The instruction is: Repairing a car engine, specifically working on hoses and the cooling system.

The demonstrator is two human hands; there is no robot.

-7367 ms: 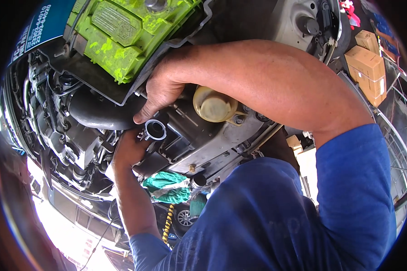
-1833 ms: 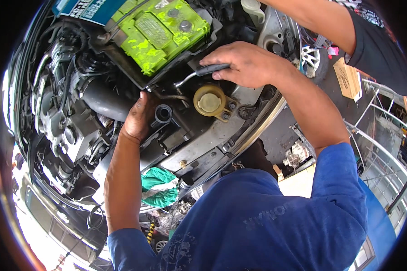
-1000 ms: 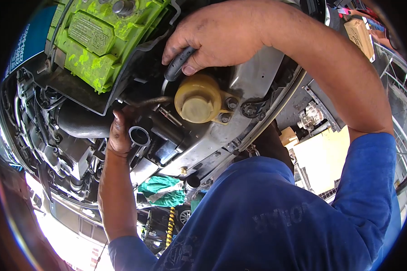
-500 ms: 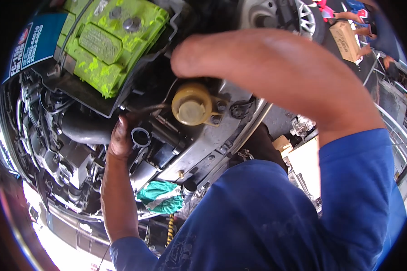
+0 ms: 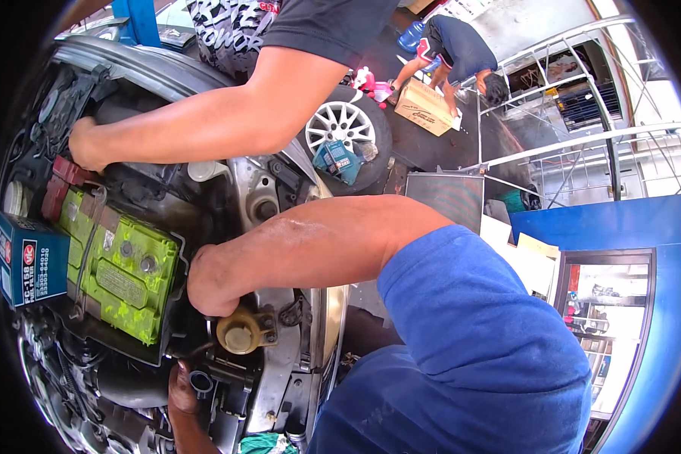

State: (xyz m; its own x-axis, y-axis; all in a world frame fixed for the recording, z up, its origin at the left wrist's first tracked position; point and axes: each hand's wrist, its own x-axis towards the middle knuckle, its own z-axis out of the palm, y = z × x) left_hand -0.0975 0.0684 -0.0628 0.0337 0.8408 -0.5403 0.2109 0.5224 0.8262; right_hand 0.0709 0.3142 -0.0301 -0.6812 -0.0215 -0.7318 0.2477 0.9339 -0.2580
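Observation:
My right hand [image 5: 216,284] reaches down between a yellow-green car battery [image 5: 121,280] and a yellowed round reservoir [image 5: 239,333]. Its fingers are hidden in the engine bay. Lower down, beside the black air hose [image 5: 129,386], is my left hand [image 5: 181,390], its thumb pointing up near a thin dark bent pipe [image 5: 193,352]. The other left fingers are out of sight. Just right of that hand sits an open round black neck [image 5: 200,383]. A metal hold-down bar [image 5: 88,253] crosses the battery.
A blue box [image 5: 34,261] stands beside the battery. A co-worker's arm [image 5: 197,125] reaches into the engine bay from above. Beyond the fender lies a wheel [image 5: 340,129] with a teal packet on it. Another person [image 5: 458,49] bends over a cardboard box [image 5: 424,107]. Green cloth [image 5: 265,444] lies below.
The view has swung up and to the right, bringing the co-worker's arm into sight. Both my hands stay around the same spots by the battery and reservoir.

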